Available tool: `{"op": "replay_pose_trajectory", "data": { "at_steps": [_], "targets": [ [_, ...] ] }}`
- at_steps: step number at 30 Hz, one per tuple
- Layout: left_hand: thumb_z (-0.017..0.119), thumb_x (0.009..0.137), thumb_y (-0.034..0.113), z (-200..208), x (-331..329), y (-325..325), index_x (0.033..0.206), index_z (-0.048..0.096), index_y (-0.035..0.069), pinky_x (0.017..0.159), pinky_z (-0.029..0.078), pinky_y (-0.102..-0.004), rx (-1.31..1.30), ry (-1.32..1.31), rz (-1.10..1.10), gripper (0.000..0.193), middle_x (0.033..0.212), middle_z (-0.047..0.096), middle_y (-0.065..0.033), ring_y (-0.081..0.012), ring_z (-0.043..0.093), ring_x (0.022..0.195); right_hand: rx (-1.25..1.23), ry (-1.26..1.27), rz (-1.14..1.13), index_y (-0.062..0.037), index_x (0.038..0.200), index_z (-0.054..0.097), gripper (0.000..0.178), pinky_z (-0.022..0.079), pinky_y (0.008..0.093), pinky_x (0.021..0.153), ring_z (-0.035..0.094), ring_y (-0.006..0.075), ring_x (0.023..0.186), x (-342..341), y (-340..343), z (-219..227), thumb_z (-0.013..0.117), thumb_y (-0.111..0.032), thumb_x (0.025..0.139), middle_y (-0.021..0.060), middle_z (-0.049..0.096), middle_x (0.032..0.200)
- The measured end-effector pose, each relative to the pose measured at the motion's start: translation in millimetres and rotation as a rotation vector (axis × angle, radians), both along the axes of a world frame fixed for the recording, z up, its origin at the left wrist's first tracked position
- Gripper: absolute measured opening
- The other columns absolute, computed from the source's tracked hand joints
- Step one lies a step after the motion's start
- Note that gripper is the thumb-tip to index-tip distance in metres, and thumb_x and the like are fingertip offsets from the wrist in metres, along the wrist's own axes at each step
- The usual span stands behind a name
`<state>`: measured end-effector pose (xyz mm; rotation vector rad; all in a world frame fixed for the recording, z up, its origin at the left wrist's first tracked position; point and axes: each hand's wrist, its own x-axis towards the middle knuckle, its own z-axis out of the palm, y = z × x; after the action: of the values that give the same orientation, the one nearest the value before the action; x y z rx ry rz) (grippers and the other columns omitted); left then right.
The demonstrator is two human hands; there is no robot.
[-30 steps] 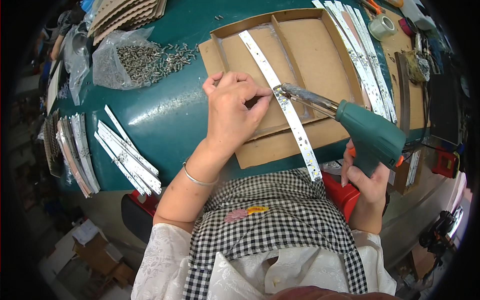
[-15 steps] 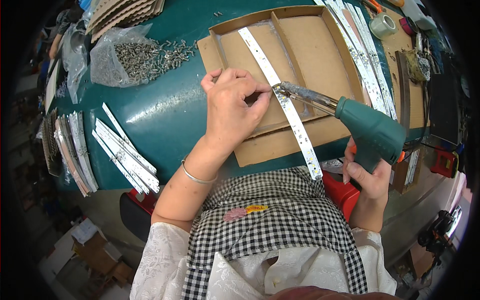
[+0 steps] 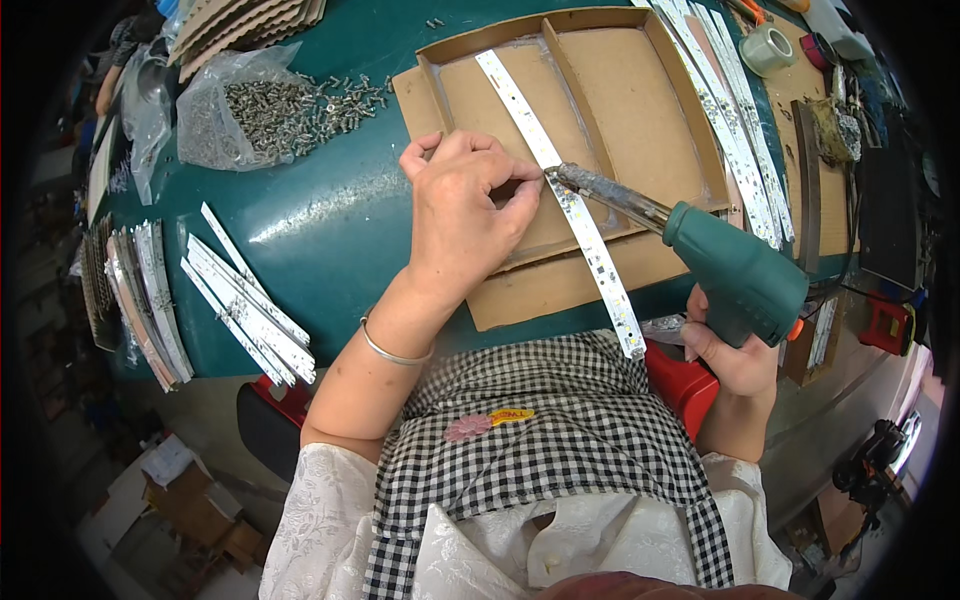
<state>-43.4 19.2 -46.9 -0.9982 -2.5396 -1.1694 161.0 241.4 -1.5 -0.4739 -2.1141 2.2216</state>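
A long white LED strip board (image 3: 590,247) lies slantwise across a shallow cardboard tray (image 3: 590,110), its near end reaching past the table edge to my apron. My left hand (image 3: 468,200) is closed in a pinch beside the strip's middle; what sits between thumb and forefinger is too small to make out. My right hand (image 3: 738,358) grips the handle of a green soldering gun (image 3: 738,265). The gun's dark tip touches or nearly touches the strip right at my left fingertips.
Small metal parts (image 3: 290,115) spill from a clear plastic bag at the left. White strips (image 3: 250,315) lie left of my arm, and more strips (image 3: 735,130) rest right of the tray. A tape roll (image 3: 767,50) stands at the back right. Stacked corrugated cardboard (image 3: 240,25) is at the back left.
The soldering gun has tilted slightly and its body has shifted a little left and down. My left hand stays pinched at the same place on the strip.
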Motion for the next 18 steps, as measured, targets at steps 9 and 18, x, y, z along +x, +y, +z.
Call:
{"op": "replay_pose_trajectory", "data": {
  "at_steps": [9, 18],
  "targets": [
    [0.081, 0.070, 0.009, 1.2, -0.7, -0.7, 0.080, 0.078, 0.009, 0.090, 0.041, -0.0378, 0.022, -0.003, 0.003, 0.011, 0.075, 0.065, -0.0007, -0.0172, 0.064, 0.078, 0.036, 0.098, -0.052, 0.0067, 0.128, 0.050, 0.057, 0.049, 0.0251, 0.048, 0.057, 0.0143, 0.063, 4.1, 3.8, -7.4, 0.077, 0.002, 0.077, 0.0122, 0.059, 0.091],
    [0.082, 0.070, 0.010, 1.0, 0.0, -1.5, 0.081, 0.078, 0.010, 0.089, 0.041, -0.0374, 0.025, -0.016, -0.004, 0.012, 0.078, 0.066, -0.0006, -0.0181, 0.063, 0.077, -0.099, 0.145, -0.205, 0.0141, 0.137, 0.039, 0.080, 0.044, 0.0240, 0.040, 0.051, 0.0153, 0.044, -5.5, 8.4, -0.6, 0.083, -0.018, 0.078, 0.0100, 0.053, 0.073]
  ]
}}
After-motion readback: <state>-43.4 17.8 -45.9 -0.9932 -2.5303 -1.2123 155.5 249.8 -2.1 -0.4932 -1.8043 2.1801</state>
